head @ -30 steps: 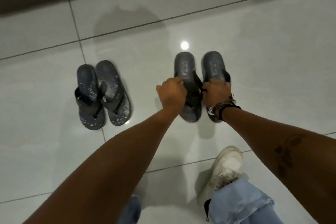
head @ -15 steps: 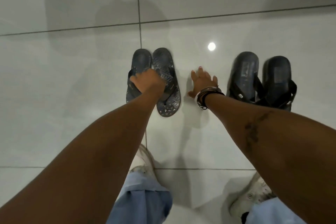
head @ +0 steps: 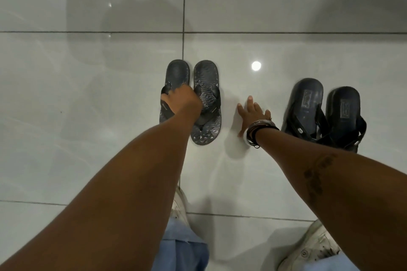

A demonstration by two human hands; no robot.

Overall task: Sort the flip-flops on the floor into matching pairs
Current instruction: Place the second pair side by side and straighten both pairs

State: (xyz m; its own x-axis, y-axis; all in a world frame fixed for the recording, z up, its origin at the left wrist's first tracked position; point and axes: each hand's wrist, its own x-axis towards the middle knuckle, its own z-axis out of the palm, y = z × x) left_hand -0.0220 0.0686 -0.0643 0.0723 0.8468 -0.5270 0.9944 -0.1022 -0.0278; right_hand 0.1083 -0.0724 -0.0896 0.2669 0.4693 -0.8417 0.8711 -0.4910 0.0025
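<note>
On the floor (head: 220, 182), L hand (head: 182, 101) is clamped on the patterned flip-flops (head: 206, 103) at the straps, R hand (head: 253, 114) splayed & empty beside; black pair (head: 312, 105) w/ soft, light rubber, prob best held by straps.

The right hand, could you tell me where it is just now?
In the head view, the right hand is spread open over the tiled floor, between the patterned pair and the darker pair.

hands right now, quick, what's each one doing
Left hand: closed on the straps of the patterned flip-flops.
Right hand: open, fingers spread, holding nothing, between the two pairs.
</note>
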